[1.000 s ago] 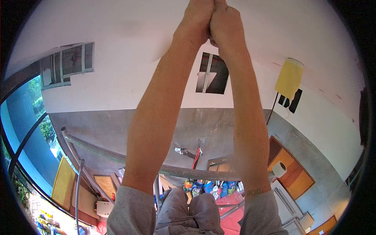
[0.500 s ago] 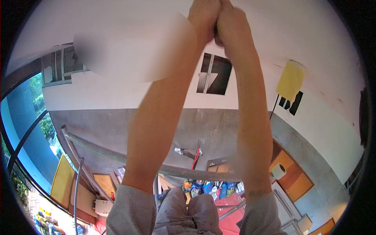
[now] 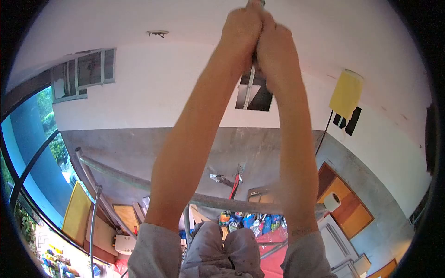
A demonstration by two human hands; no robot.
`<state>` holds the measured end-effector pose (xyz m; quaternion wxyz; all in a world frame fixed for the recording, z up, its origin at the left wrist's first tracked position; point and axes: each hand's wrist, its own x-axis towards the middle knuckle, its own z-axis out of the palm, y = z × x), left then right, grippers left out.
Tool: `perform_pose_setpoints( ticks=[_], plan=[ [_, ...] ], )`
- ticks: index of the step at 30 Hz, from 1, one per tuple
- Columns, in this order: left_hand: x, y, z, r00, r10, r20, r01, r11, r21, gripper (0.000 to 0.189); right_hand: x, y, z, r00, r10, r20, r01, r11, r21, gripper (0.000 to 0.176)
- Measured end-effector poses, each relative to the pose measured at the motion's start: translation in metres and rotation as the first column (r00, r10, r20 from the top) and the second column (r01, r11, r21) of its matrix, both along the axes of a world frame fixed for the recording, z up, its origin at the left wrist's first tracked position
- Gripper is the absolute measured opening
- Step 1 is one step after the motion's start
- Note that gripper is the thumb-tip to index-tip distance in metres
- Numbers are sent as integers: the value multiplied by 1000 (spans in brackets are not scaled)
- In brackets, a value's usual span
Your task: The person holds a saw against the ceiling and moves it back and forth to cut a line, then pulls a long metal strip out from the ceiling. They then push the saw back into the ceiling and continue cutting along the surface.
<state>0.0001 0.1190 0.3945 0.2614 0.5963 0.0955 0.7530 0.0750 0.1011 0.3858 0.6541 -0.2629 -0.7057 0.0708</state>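
Observation:
Both arms reach up overhead toward the white ceiling (image 3: 194, 18), wrists close together. My left hand (image 3: 242, 28) is closed at the top of the view, its fingers wrapped round something mostly hidden. Pressed against it on the right, my right hand (image 3: 275, 42) is also closed, with its fingers turned away from me. A small greyish piece (image 3: 257, 3) shows just above the hands, too little of it to name. Behind the wrists lies a dark wall opening (image 3: 259, 98) with a pale upright bar.
A pipe rail (image 3: 227, 204) crosses in front of my legs (image 3: 204, 250). A ragged ceiling hole (image 3: 158, 33) is at the upper left, near a window (image 3: 95, 69). To the right stands a yellow panel (image 3: 346, 94) on a dark pole. Bags (image 3: 259, 224) lie below.
My two closed hands appear slightly lower in the view, still together. A small greyish piece now shows above them, and the ceiling hole at left has become visible.

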Motion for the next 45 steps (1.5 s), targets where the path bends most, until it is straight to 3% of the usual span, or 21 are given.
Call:
perform_pose_setpoints(
  ticks=[3,4,5,10,13,16,19,22,25,28,31,34,37,40,43,44,45],
  plan=[
    [2,8,-11,981,194,-28,-192,980,43,50,0,16,-20,1000,0,-20,3,993,122,45],
    [0,14,-8,969,245,-42,-242,968,67,51,0,18,-11,999,19,-28,-16,995,102,51],
    [-2,15,-2,975,216,-46,-213,975,57,51,-2,17,-2,999,39,-35,-37,996,82,58],
    [-10,4,33,996,53,-74,-54,998,-13,52,-14,29,38,982,115,-151,-119,993,-19,60],
    [1,-5,10,1000,-1,-6,1,999,-42,54,-2,2,4,1000,20,-11,-20,1000,-14,56],
    [0,20,-10,998,3,62,1,997,-72,53,-2,19,-21,998,-42,-45,47,992,117,46],
    [-17,22,22,987,41,-157,-47,998,-36,55,-8,17,9,998,-62,8,59,977,206,54],
    [-13,27,59,988,-147,-36,145,988,-59,56,-11,20,55,996,65,-67,-69,996,-54,59],
    [-2,1,33,989,-139,53,143,986,-91,54,-1,5,28,991,-52,124,61,995,-73,53],
    [1,6,-4,995,93,48,-86,989,-123,50,1,7,-12,995,-98,22,96,991,92,51],
    [-4,2,3,998,56,-34,-57,998,-21,50,-4,28,-1,1000,-26,-15,29,969,247,52],
    [-20,51,64,998,-5,-63,8,999,51,52,-5,60,52,973,231,-25,-232,970,-72,50],
    [-13,27,47,994,-107,-38,105,993,-48,52,-12,38,45,982,154,-109,-159,987,-39,61],
    [-2,11,13,999,-24,29,27,992,-125,52,-2,-8,2,1000,20,1,-20,997,-77,54],
    [-1,29,-9,999,-23,29,23,1000,2,53,-3,24,-4,1000,0,-12,2,987,161,54],
    [-7,37,0,990,130,-58,-128,991,28,53,-7,40,3,1000,-2,-14,6,963,270,55],
    [-17,41,14,994,59,-95,-55,998,40,53,-11,56,10,1000,-7,-16,13,927,375,56]
  ],
)
